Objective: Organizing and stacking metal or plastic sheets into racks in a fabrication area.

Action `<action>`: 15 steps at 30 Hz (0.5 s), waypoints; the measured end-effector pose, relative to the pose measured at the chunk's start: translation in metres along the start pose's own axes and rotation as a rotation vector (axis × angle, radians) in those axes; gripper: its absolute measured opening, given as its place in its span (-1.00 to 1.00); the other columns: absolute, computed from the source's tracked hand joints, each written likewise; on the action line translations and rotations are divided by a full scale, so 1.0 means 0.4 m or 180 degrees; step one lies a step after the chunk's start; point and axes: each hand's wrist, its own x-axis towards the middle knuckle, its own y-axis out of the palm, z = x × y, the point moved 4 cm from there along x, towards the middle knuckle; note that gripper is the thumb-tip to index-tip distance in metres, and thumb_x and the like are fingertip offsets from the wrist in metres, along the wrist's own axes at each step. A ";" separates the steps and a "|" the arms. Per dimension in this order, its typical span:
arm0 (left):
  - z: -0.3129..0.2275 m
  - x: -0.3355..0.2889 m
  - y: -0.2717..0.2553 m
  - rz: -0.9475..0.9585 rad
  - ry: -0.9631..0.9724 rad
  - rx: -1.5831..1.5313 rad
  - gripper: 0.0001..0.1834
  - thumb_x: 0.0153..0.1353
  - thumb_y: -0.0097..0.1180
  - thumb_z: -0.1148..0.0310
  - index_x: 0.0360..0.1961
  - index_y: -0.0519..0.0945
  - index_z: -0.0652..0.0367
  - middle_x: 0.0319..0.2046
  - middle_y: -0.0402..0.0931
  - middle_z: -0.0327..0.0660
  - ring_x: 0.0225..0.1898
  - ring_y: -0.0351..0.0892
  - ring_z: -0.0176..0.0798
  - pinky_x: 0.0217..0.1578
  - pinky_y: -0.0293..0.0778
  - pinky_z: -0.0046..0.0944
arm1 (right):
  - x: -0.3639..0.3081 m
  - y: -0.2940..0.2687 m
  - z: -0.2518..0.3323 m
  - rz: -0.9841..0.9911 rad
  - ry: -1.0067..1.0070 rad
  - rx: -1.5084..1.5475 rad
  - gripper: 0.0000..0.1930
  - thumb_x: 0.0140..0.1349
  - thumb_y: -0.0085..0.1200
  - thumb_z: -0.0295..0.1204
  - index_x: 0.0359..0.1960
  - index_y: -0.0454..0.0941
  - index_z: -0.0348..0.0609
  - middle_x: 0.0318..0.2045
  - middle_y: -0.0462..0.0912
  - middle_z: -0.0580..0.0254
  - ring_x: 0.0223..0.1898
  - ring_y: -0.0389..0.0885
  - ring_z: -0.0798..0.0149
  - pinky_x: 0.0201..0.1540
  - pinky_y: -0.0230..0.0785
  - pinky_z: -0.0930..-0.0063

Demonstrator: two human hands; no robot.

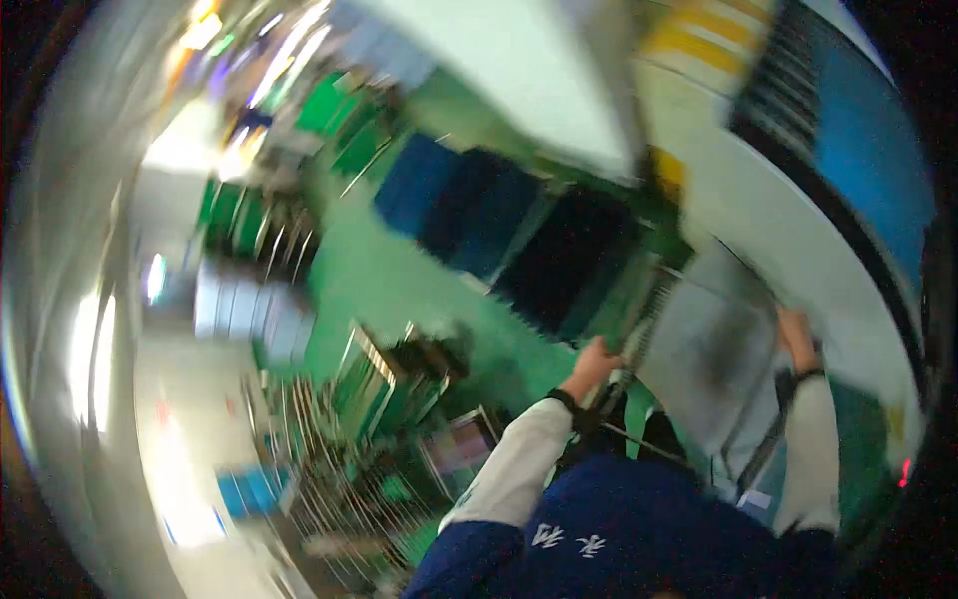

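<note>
Motion blur smears the whole view. A grey flat-faced rack (714, 344) stands between my hands, with a dark smudge on its face and a dark, toothed-looking edge (654, 304) along its left side. My left hand (596, 365) is closed at the lower end of that toothed edge; its fingers look curled round it. At the rack's right edge, my right hand (796, 335) is bent inward with fingers against the side; its fingertips are blurred. Both forearms wear pale sleeves, with dark bands at the wrists.
Dark slotted racks (569, 265) and a blue one (417, 185) stand ahead on the green floor (364, 275). A white machine body (848, 260) curves along the right. Green-shelved carts (235, 215) and a wire rack (339, 479) are at the left.
</note>
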 end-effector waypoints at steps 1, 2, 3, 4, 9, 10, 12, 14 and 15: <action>0.067 -0.004 -0.025 -0.0160 0.0000 -0.0310 -0.42 -0.17 0.28 0.18 -0.15 0.41 0.31 -0.25 0.52 0.09 -0.21 0.53 0.06 -0.23 0.44 -0.05 | 0.079 0.022 0.052 0.0743 0.1064 0.0829 -0.61 0.19 -0.14 -0.13 -0.52 0.51 -0.22 -0.67 0.51 0.03 -0.68 0.48 0.08 -0.60 0.29 0.10; 0.042 -0.037 -0.058 -0.0291 -0.0204 0.0019 -0.43 -0.17 0.27 0.19 -0.16 0.41 0.31 -0.24 0.51 0.10 -0.18 0.51 0.09 -0.21 0.42 -0.04 | 0.102 0.046 0.076 0.1135 0.2276 0.1378 -0.65 0.18 -0.14 -0.18 -0.55 0.49 -0.22 -0.66 0.51 0.03 -0.69 0.46 0.08 -0.65 0.26 0.12; 0.004 -0.087 -0.086 -0.0337 -0.0432 0.0359 -0.44 -0.18 0.26 0.20 -0.17 0.40 0.31 -0.23 0.50 0.11 -0.15 0.49 0.11 -0.19 0.41 -0.03 | 0.116 0.056 0.115 0.1581 0.3638 0.1559 -0.69 0.17 -0.13 -0.23 -0.58 0.47 -0.21 -0.65 0.51 0.03 -0.70 0.45 0.09 -0.70 0.24 0.14; 0.029 -0.119 -0.109 -0.0634 -0.0565 0.0194 -0.44 -0.18 0.26 0.20 -0.17 0.40 0.31 -0.23 0.50 0.11 -0.15 0.49 0.11 -0.19 0.41 -0.03 | 0.115 0.065 0.181 0.0970 0.3042 0.1890 -0.76 0.08 -0.08 -0.35 -0.66 0.43 -0.20 -0.72 0.47 0.03 -0.72 0.43 0.11 -0.70 0.20 0.22; -0.057 -0.094 -0.069 -0.0369 -0.0065 0.0102 -0.50 -0.16 0.21 0.25 -0.20 0.39 0.28 -0.22 0.49 0.11 -0.13 0.48 0.13 -0.16 0.41 -0.03 | 0.089 0.074 -0.109 0.1500 0.1197 -0.0081 -0.87 0.07 -0.06 -0.47 -0.45 0.44 -0.32 -0.61 0.51 -0.06 -0.61 0.52 -0.01 -0.61 0.33 0.17; -0.052 -0.120 -0.088 -0.0390 -0.0126 -0.0024 -0.50 -0.17 0.20 0.26 -0.18 0.39 0.28 -0.22 0.49 0.11 -0.11 0.47 0.13 -0.14 0.41 -0.04 | 0.105 0.055 -0.040 0.1227 0.0462 -0.0169 -0.85 0.05 -0.06 -0.49 -0.55 0.42 -0.38 -0.59 0.50 -0.18 -0.56 0.51 -0.13 -0.51 0.32 0.12; -0.013 -0.160 -0.108 -0.0734 -0.0268 0.0014 -0.51 -0.17 0.20 0.27 -0.20 0.40 0.28 -0.23 0.49 0.10 -0.12 0.48 0.13 -0.16 0.41 -0.03 | 0.126 -0.005 0.197 0.1239 0.0370 -0.0085 -0.84 0.05 -0.06 -0.48 -0.54 0.43 -0.37 -0.53 0.52 -0.20 -0.46 0.52 -0.16 -0.42 0.34 0.10; -0.038 -0.165 -0.106 -0.0800 -0.0188 0.0083 -0.52 -0.18 0.21 0.27 -0.21 0.40 0.28 -0.24 0.50 0.09 -0.12 0.48 0.14 -0.17 0.41 -0.02 | 0.111 -0.045 0.206 0.1099 0.0586 -0.0116 -0.84 0.05 -0.05 -0.47 -0.53 0.45 -0.37 -0.47 0.54 -0.22 -0.35 0.53 -0.20 -0.32 0.35 0.08; -0.077 -0.150 -0.103 -0.0563 -0.0155 -0.0014 -0.53 -0.18 0.20 0.28 -0.22 0.40 0.27 -0.24 0.50 0.09 -0.13 0.48 0.14 -0.17 0.41 -0.02 | 0.101 -0.025 0.092 0.0685 0.0424 -0.0339 -0.86 0.03 -0.03 -0.48 -0.50 0.48 -0.34 -0.44 0.55 -0.20 -0.30 0.52 -0.19 -0.26 0.33 0.08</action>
